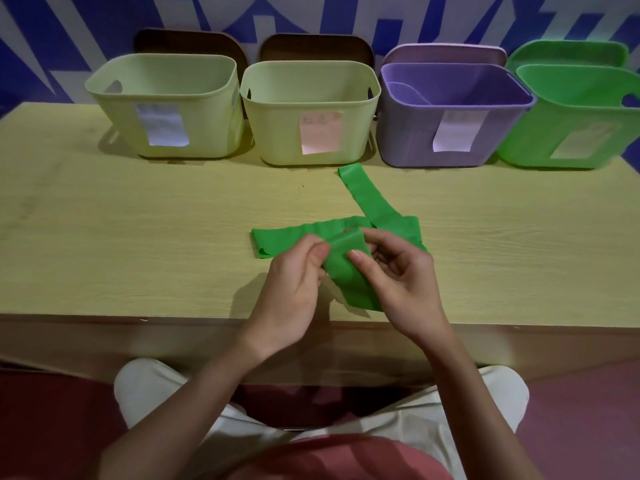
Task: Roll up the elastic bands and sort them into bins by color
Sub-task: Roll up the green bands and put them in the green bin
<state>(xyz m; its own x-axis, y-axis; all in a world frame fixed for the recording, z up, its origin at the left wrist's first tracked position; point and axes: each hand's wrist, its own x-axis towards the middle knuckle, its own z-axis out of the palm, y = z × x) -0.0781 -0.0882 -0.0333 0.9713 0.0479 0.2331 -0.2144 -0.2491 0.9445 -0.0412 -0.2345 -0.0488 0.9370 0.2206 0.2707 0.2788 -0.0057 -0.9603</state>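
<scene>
Both hands pinch the near end of a green elastic band [346, 268], lifted just above the front edge of the worktop [138, 237]. The left hand [294, 289] has its thumb and curled fingers closed on the band's left edge; the right hand [398, 278] presses its thumb on top of the strip, with the other fingers curled behind it. Neither grip is spread: each is closed on the band.

From that held end the band runs back onto the worktop, where it lies loose and unrolled. One length stretches left and ends in a flat fold; another angles away toward the bins, its far end near the purple bin [450, 116].

I judge the rolling to be at its very start. Only a first fold or turn seems to be forming between the thumbs, and nearly the whole band is left to wind. Sorting is not yet done for this band; the green bin [571, 116] at the far right looks like its home. The purple bin holds something purple, though I cannot tell what. The two pale yellow-green bins [166, 105] [308, 112] show nothing inside from this angle.

Both forearms reach in from below, wrists angled toward each other, hands close together over the worktop's near edge.
</scene>
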